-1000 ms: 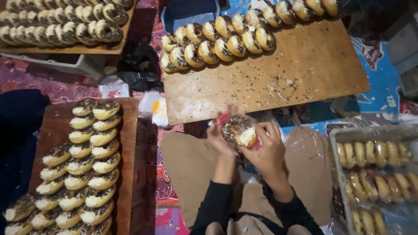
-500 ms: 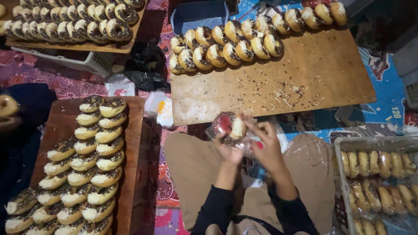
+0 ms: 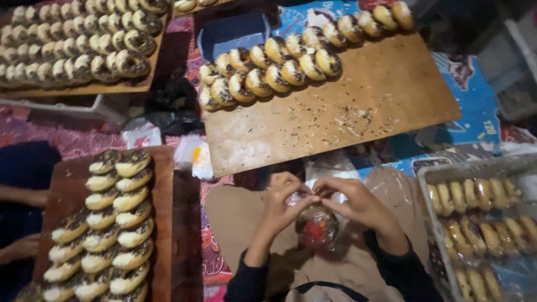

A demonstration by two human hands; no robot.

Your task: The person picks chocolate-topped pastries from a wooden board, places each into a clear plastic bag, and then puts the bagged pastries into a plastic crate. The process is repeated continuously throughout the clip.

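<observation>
My left hand (image 3: 284, 202) and my right hand (image 3: 353, 202) meet over my lap, fingertips pinched together on the top of a clear plastic bag (image 3: 319, 228). A topped doughnut with a red patch hangs inside the bag below my fingers. Just ahead of my hands lies a wooden board (image 3: 358, 117) with two rows of chocolate-and-white doughnuts (image 3: 267, 70) along its far edge and crumbs on its bare part.
A dark board (image 3: 165, 196) at my left carries two columns of doughnuts. Another full board (image 3: 78, 53) sits at the far left. A tray (image 3: 475, 168) of bagged doughnuts stands at my right. Another person's arm (image 3: 22, 197) shows at the left edge.
My hands came down toward my lap with the bagged doughnut and closed together on the bag's top. The camera view shifted closer and lower.
</observation>
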